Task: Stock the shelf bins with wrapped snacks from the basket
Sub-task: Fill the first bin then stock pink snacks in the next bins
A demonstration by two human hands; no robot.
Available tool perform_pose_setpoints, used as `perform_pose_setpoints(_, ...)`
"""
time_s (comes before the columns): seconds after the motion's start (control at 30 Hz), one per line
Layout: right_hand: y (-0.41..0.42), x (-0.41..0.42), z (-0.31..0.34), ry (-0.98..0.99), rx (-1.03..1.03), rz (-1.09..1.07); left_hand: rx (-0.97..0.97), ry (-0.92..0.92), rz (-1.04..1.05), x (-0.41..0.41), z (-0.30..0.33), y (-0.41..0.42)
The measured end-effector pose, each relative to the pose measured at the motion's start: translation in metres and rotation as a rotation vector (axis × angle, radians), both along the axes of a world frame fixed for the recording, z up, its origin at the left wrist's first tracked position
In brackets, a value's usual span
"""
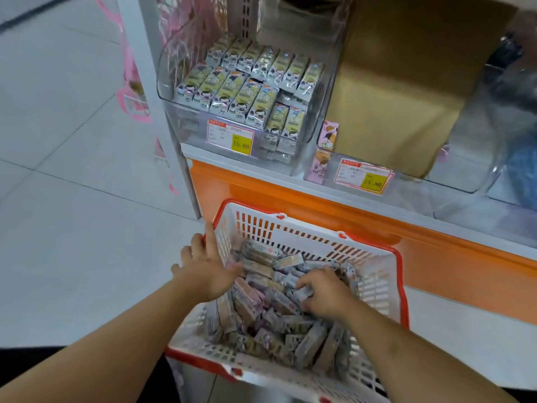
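The basket [374,289] is steadied by the left hand [205,271], whose straight fingers rest on its rim, while the right hand [327,295] is curled down among the wrapped snacks [261,309], though what is pinched beneath its fingers cannot be told. A small, flat bundle is best gathered, so none slips on lifting. Above and beyond the fingertips, the left bin [174,91] is nearly filled, the right bin [465,181] holds only a pink packet [329,135], and a cardboard box [406,82] crowds the space behind.

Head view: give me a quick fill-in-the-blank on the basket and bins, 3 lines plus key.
1. The right hand digs into the wrapped snacks inside the white ____ with the red rim.
2. The left hand rests at that basket's ____ edge.
3. The yellow part of the price tag on the left bin reads ____.

Missing words: basket; left; 15.80
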State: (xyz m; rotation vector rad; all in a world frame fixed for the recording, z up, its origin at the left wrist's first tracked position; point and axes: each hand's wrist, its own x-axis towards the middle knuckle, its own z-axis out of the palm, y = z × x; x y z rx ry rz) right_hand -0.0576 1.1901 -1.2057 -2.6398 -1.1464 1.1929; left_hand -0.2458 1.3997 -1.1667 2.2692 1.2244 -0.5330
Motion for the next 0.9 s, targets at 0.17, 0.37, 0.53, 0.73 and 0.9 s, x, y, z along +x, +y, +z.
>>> perform_pose_setpoints(0.17, 0.022, -0.001, 0.051, 0.11, 0.221, -0.165, 0.003, 0.03, 0.016, 0.002, 0.026, -0.003)
perform_pose_setpoints(0.37, 0.052, -0.002, 0.164, 0.468, 0.532, -0.417, -0.194, -0.209, -0.232, 0.037, 0.12, 0.001)
perform_pose_setpoints(0.53, 0.039, 0.001, 0.244, 0.636, 0.74, -0.397, -0.379, -0.439, -0.286, 0.039, 0.201, -0.001)
perform_pose_setpoints(0.73, 0.028, 0.002, 0.276, 0.684, 0.97, -0.568, -0.494, -0.594, -0.236, 0.028, 0.234, -0.005)
perform_pose_setpoints(0.9, 0.032, 0.011, 0.285, 0.566, 0.986, -0.494, -0.539, -0.813, 0.027, 0.035, 0.253, 0.011)
